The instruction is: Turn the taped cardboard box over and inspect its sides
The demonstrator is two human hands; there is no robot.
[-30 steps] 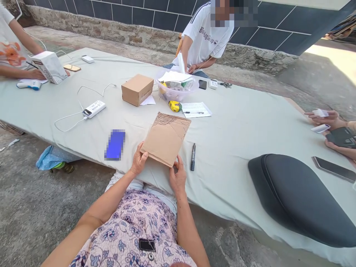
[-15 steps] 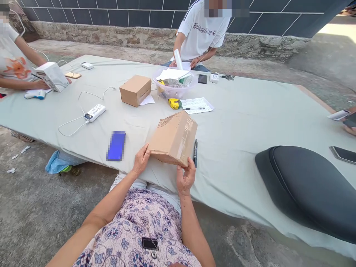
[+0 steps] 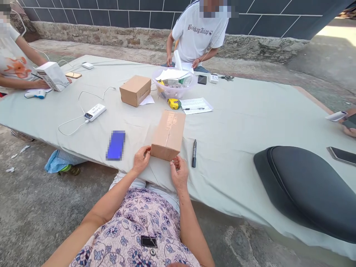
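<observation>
A closed cardboard box (image 3: 169, 135) sits in front of me on the cloth-covered table, with a taped seam along its top. My left hand (image 3: 142, 160) grips its near left corner, thumb and fingers at the lower edge. At the near right corner, my right hand (image 3: 179, 171) holds the bottom edge between thumb and fingers. Just right of the box lies a black marker (image 3: 194, 153), touched by neither hand. To the left of my left hand is a blurred-out blue rectangle (image 3: 116, 145).
A second cardboard box (image 3: 135, 91), a filled plastic basket (image 3: 174, 91), a yellow tape measure (image 3: 174, 104) and a printed sheet (image 3: 201, 105) stand farther back. A white power bank (image 3: 95, 112) with cable lies left. A black padded seat (image 3: 306, 185) occupies the right. Other people sit around the table.
The box has been turned over from its tilted pose, so a different taped face is on top, and it has come down to the left. Both hands have stayed on it.
</observation>
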